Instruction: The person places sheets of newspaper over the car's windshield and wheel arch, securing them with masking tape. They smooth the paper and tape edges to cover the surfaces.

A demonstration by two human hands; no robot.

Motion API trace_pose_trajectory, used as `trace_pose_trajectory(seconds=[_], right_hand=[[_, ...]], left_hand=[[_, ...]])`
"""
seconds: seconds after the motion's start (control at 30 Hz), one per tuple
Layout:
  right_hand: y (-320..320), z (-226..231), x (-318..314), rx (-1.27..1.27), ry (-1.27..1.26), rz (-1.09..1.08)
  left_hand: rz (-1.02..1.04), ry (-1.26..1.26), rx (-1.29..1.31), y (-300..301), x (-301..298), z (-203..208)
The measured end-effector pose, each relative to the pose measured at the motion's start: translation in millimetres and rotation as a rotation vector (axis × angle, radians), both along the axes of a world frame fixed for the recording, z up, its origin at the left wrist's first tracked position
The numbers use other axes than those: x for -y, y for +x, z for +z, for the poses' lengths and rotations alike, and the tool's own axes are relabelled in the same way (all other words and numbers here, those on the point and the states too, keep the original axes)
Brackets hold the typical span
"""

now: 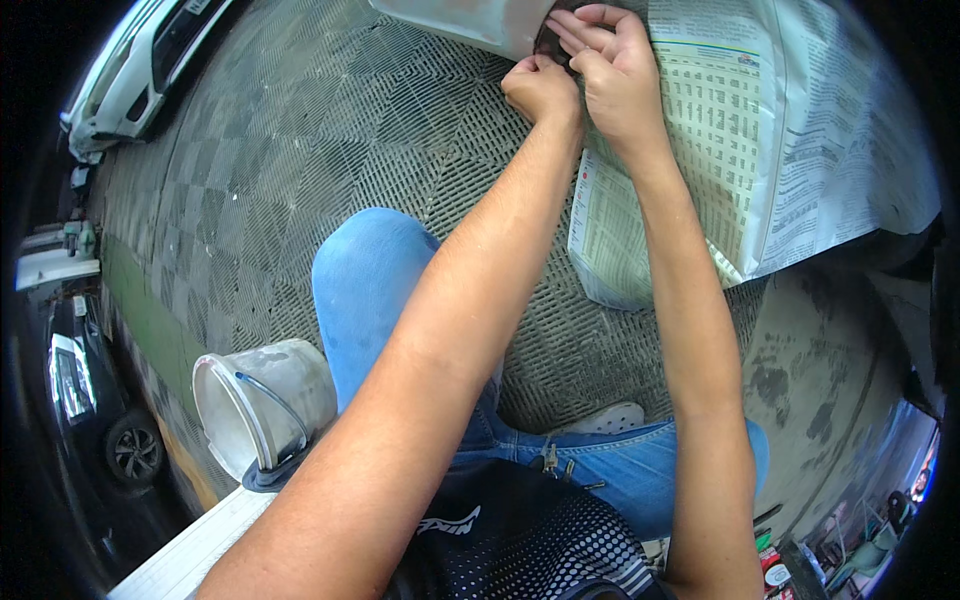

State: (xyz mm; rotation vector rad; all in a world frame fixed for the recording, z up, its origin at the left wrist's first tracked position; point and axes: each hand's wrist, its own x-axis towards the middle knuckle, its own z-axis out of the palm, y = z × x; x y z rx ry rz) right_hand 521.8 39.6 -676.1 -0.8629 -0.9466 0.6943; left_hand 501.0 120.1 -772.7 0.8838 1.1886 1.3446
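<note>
Ribbed tile floor [380,150] | upper centre: left hand [545,90] curled, right hand [620,75] half-spread by grey panel [490,22], grasp unclear | newspaper [715,150], upper right: likely light, easily torn; hold by edges

Remotely I observe, in head view, the curled left hand [545,90] just beside the right hand [615,68] at a pale panel [480,22], newspaper [705,130] right of the grip, a bucket [300,380] well below-left.

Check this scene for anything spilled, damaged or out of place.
Dark blotches mark the grey concrete floor at right, standing out against its paler surface; spill or wear, I cannot tell. The pale panel at the top looks patchy, with brownish areas.
</note>
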Motion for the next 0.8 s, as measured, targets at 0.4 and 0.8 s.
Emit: trace_pose_trajectory(seconds=[0.4, 0.8], right_hand=[[-6.5, -11.3, 2.0, 0.132, -0.105, -0.064], [-18.5, -22.2, -9.3, 0.381, -0.319, -0.313]], left_hand=[[-0.095, 0.02, 0.265, 4.7, -15.2, -20.9], [-0.417, -0.048, 0.939, -9.1, 3.1, -10.3]])
